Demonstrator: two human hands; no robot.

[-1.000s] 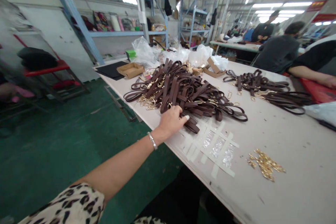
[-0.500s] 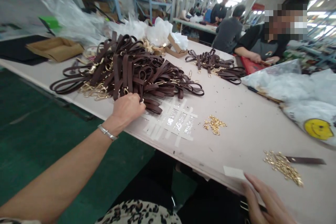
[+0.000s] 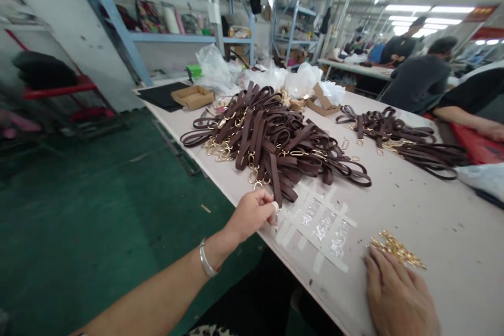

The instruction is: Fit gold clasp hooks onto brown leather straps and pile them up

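At the near edge of the table, my left hand [image 3: 252,214] is closed, pinching the end of a dark brown leather strap [image 3: 274,176]. This strap hangs off a big heap of brown straps [image 3: 255,126] with gold clasps and rings [image 3: 217,149]. My right hand [image 3: 401,296] lies palm down on the table, fingers stretched out, with the fingertips beside a small pile of gold metal pieces [image 3: 399,251]. Whether the fingertips touch any piece is hidden. Between the hands, clear film [image 3: 325,224] is stuck down with strips of whitish tape.
A smaller bunch of brown straps [image 3: 394,131] lies at the back right. Behind the heap are plastic bags [image 3: 303,79], a cardboard tray [image 3: 192,97] and black sheets [image 3: 163,95]. A co-worker's arm [image 3: 468,118] rests by red material at the right.
My view has swung left. My left hand has drawn a strap end from the heap toward the table edge. My right hand has moved from the table's front edge to the gold pile.
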